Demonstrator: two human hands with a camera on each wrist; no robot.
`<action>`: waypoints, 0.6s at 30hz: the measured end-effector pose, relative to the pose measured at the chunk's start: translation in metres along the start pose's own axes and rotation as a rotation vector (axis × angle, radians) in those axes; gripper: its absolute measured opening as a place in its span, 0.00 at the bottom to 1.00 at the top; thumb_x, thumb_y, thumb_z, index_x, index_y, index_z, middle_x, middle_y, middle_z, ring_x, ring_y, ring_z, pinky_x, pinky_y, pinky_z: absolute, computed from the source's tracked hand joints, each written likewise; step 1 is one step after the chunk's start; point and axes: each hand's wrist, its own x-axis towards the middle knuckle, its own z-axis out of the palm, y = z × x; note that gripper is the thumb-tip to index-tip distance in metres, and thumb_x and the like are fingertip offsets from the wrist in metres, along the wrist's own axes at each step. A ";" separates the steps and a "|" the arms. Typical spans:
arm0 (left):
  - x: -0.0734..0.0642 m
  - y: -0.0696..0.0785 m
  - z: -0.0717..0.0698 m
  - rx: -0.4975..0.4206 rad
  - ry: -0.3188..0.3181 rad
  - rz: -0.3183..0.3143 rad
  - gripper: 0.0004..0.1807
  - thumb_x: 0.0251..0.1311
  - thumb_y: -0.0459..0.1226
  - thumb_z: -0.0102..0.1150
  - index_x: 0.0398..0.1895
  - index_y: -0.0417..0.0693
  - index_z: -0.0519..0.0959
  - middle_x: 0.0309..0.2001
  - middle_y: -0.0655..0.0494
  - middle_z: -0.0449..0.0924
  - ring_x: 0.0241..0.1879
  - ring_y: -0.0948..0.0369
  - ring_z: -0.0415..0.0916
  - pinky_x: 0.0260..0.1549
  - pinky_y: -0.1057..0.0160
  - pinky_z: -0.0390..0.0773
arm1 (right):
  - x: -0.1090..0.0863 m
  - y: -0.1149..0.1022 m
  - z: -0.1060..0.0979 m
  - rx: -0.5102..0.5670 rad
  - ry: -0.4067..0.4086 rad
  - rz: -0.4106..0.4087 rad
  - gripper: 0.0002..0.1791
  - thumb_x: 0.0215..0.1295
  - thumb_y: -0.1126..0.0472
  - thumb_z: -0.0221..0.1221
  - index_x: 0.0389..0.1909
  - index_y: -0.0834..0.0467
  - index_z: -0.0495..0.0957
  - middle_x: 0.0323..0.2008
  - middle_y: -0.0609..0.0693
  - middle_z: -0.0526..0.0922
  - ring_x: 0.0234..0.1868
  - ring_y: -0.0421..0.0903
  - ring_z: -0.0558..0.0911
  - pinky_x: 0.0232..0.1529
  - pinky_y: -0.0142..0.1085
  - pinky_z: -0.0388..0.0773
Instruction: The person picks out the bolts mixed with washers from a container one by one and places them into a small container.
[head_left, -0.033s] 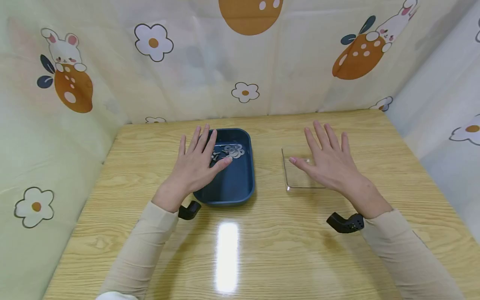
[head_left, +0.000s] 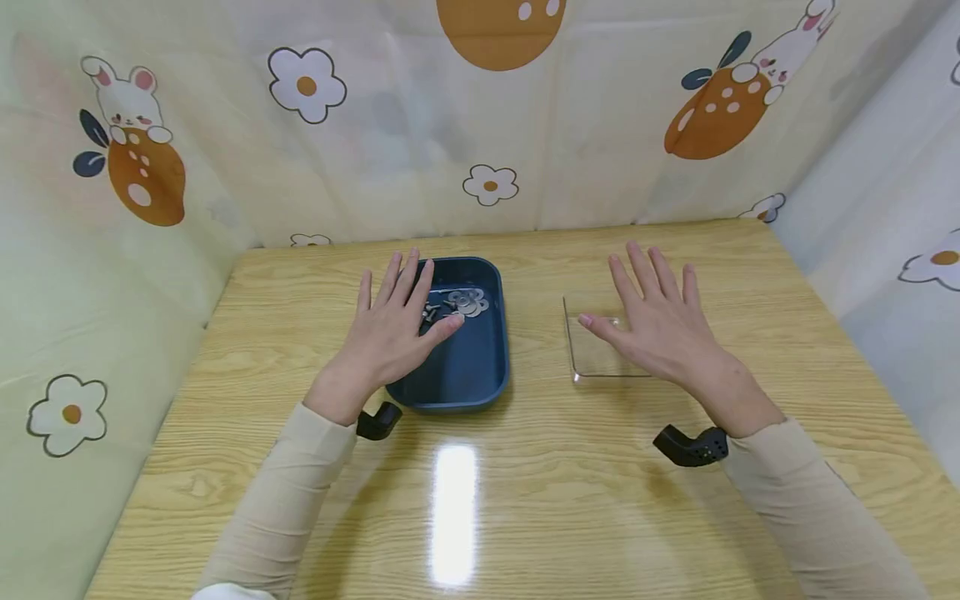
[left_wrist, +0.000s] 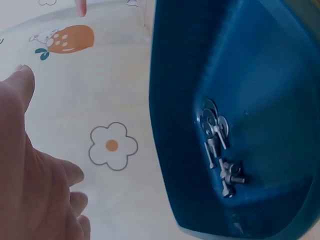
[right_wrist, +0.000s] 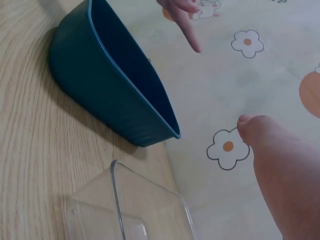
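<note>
My left hand (head_left: 386,337), fingers spread and straight, is held above the left side of a dark blue bin (head_left: 468,383) and grips nothing. On the bin's floor lie bolts (left_wrist: 230,175) and a cluster of flat metal washers (left_wrist: 210,120); in the head view my fingers partly cover them. Over the right part of a clear plastic box (right_wrist: 120,200) hovers my right hand (head_left: 663,325), also spread and holding nothing. That hand hides much of the box in the head view. Each wrist carries a small black camera mount (head_left: 690,446).
A wood-grain table (head_left: 555,517) bears both containers, the bin left of the box with a gap between them. Behind and beside it hangs a curtain (head_left: 390,167) printed with flowers and rabbits. Glare shows on the tabletop near the front.
</note>
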 end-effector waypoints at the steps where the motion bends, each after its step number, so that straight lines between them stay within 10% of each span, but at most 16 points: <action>1: 0.000 0.000 0.000 0.001 -0.001 0.000 0.50 0.65 0.73 0.25 0.80 0.56 0.33 0.80 0.57 0.23 0.79 0.56 0.19 0.75 0.40 0.23 | 0.000 0.000 0.000 0.002 -0.002 0.000 0.53 0.67 0.25 0.40 0.80 0.55 0.37 0.80 0.56 0.31 0.80 0.61 0.31 0.71 0.70 0.28; 18: -0.009 -0.012 -0.001 -0.052 0.003 -0.020 0.49 0.66 0.72 0.25 0.81 0.55 0.34 0.81 0.57 0.24 0.80 0.55 0.23 0.76 0.42 0.25 | 0.001 -0.007 0.005 0.025 -0.016 -0.020 0.53 0.68 0.25 0.40 0.80 0.55 0.37 0.80 0.53 0.29 0.80 0.60 0.31 0.71 0.70 0.27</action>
